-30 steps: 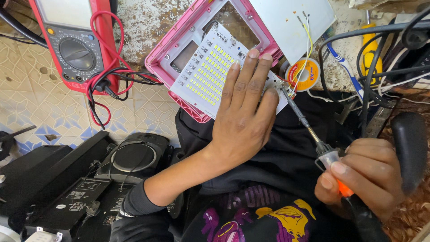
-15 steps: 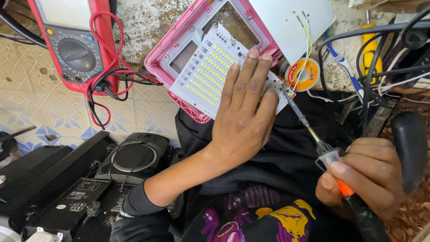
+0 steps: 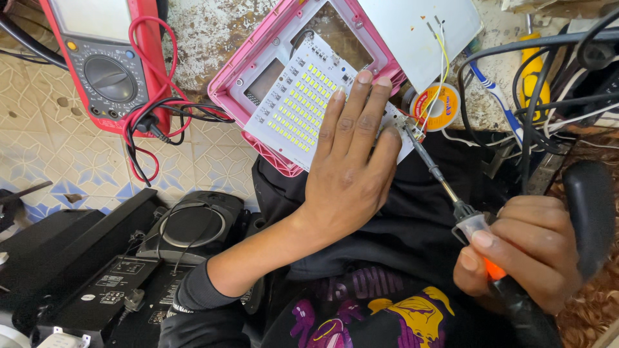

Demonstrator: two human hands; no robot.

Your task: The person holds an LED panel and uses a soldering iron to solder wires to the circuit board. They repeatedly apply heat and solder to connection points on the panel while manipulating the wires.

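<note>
My left hand [image 3: 351, 164] lies flat, fingers together, pressing on a white LED board [image 3: 300, 106] that rests on a pink plastic lamp housing [image 3: 258, 71]. My right hand [image 3: 522, 254] grips the orange-and-black handle of a soldering iron [image 3: 445, 187]. Its tip touches the board's right edge beside my left index finger, where yellow and white wires [image 3: 440, 58] come down. A spool of solder wire [image 3: 435, 106] sits just behind the tip.
A red multimeter [image 3: 106, 61] with red and black leads lies at top left on patterned tiles. Black speaker units [image 3: 187, 229] stand at lower left. Cables, a yellow-handled tool [image 3: 532, 71] and a blue-white screwdriver [image 3: 493, 100] crowd the right.
</note>
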